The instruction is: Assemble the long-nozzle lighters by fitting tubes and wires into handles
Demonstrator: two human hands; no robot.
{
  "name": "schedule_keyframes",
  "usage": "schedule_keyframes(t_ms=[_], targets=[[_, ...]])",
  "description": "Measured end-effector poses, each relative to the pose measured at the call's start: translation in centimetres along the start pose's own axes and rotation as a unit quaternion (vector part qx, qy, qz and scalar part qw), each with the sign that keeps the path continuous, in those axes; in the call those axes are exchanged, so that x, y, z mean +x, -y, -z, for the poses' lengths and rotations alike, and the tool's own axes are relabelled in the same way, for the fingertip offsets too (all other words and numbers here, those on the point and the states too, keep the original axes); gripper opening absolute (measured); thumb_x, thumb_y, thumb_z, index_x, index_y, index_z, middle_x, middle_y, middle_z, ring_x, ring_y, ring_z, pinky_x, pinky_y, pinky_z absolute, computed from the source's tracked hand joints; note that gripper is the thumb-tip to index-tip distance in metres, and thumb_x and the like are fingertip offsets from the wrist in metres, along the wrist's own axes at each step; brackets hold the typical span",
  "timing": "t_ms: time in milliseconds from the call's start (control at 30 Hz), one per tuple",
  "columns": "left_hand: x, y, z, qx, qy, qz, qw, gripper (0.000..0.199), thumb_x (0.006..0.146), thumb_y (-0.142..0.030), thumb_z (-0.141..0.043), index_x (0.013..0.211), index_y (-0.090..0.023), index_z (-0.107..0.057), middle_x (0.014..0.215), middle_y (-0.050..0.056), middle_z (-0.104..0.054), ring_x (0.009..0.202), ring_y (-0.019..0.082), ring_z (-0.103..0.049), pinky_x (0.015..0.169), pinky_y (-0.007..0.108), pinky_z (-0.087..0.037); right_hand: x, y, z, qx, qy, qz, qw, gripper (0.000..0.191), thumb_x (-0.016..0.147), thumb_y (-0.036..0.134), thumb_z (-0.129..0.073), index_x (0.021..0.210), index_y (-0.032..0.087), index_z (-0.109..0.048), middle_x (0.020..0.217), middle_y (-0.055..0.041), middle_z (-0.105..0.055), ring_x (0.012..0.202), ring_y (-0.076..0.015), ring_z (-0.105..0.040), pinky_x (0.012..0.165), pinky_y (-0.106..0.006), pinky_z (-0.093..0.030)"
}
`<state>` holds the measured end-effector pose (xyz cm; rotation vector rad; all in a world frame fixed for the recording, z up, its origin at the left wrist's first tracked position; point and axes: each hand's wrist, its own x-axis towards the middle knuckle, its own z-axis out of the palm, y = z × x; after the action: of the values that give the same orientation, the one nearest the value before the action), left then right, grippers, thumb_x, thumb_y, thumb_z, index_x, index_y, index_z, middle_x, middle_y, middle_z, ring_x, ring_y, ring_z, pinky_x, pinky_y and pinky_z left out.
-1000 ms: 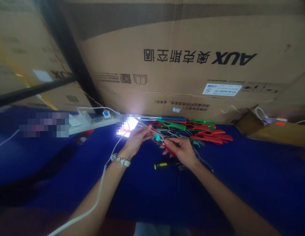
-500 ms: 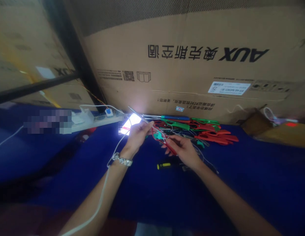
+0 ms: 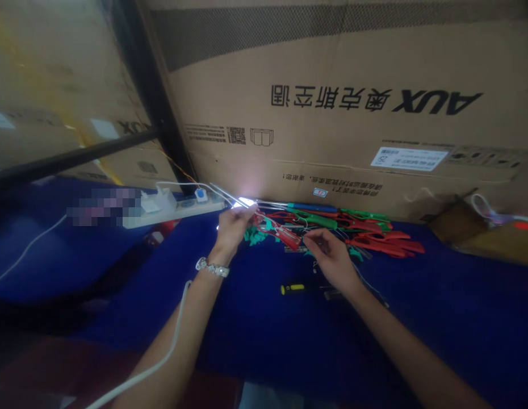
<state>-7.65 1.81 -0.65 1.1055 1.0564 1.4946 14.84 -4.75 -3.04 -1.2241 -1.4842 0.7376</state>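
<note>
My left hand (image 3: 230, 228) is closed around a red-handled tool (image 3: 288, 237) with a long thin metal shaft, which points up and left. Its red handle slants down toward my right hand (image 3: 331, 254), whose thumb and fingers are pinched just off the handle's end. A thin pale wire runs along the tool toward those fingertips; whether they grip it is too small to tell. Small green plastic pieces (image 3: 255, 236) lie beneath the tool. Behind it, a bright lamp (image 3: 243, 202) glows, partly covered by my left hand.
Red plastic handles (image 3: 385, 243), green handles (image 3: 366, 216) and a blue handle (image 3: 313, 208) lie along the carton (image 3: 332, 142). A yellow-and-black screwdriver (image 3: 293, 288) lies on the blue cloth (image 3: 264, 341). At left are a power strip (image 3: 179, 211) and a dark metal frame (image 3: 157, 102).
My right hand has drawn back from the red handle to the right, leaving the handle in plain sight. The tool has tipped flatter in my left hand. The view has shifted slightly.
</note>
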Motion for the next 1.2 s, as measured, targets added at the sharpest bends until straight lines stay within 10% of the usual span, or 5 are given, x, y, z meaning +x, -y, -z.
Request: schedule_keyframes(t_ms=[433,1200], targets=[[0.0,-0.1,0.0,-0.006,-0.018,0.007,1.0,0.042,0.06,-0.05,-0.088,0.063,-0.011,-0.071,0.063,0.004,-0.069,0.058,0.012,-0.063,0.067,0.027,-0.056,0.7,-1.2,2.0,-0.22,0.028,0.078,0.972,0.016,0.076,0.017,-0.055,0.082,0.021,-0.068,0.082,-0.0035,-0.067,0.072,-0.0187,-0.059,0.067,-0.031,-0.046],[-0.6,0.1,-1.5,-0.005,-0.096,-0.037,0.995,0.035,0.065,-0.044,-0.086,0.066,-0.013,-0.07,0.067,0.003,-0.072,0.064,0.015,-0.068,0.069,0.027,-0.057,0.9,-1.5,2.6,-0.297,0.03,0.091,0.95,0.004,0.081,0.019,-0.066,0.084,0.022,-0.068,0.087,-0.0036,-0.07,0.09,-0.023,-0.063,0.085,-0.037,-0.045]])
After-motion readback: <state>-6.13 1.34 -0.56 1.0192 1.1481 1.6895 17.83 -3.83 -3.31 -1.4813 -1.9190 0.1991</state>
